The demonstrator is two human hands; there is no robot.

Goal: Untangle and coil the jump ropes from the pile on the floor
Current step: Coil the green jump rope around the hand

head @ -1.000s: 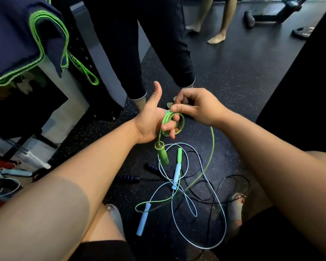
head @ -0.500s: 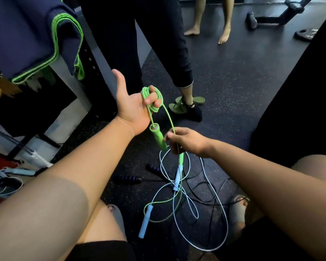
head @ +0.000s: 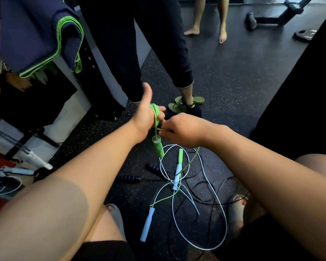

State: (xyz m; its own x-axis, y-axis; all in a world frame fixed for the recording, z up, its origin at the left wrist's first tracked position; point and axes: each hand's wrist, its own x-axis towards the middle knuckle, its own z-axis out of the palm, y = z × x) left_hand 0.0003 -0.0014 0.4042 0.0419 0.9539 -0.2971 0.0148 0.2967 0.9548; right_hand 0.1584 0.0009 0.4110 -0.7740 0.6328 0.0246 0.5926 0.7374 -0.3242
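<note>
Nearest us, between the person's sandalled feet, the pile [head: 177, 177] lies on the speckled floor [head: 233, 87]. A pale blue rope [head: 223, 213] spreads in wide loops with one blue handle [head: 147, 225] closest to us. A black rope [head: 201, 200] threads through it, its purple-banded handles [head: 129, 178] off to the left. A green handle [head: 180, 156] rests at the far side of the pile, and a slack run of the green rope [head: 155, 112] climbs out of the tangle to the hands above. The right hand [head: 183, 129] has its fingers curled and pinches that cord just beside the left hand [head: 144, 117] — the two almost touch. The left hand, thumb up, grips several turns of the green rope wound round its fingers. The other green handle [head: 158, 146] dangles just under it, clear of the floor. Beyond the hands we see another person standing in dark trousers and green sandals [head: 177, 107] — and farther off, a pair of bare feet [head: 192, 32].
</note>
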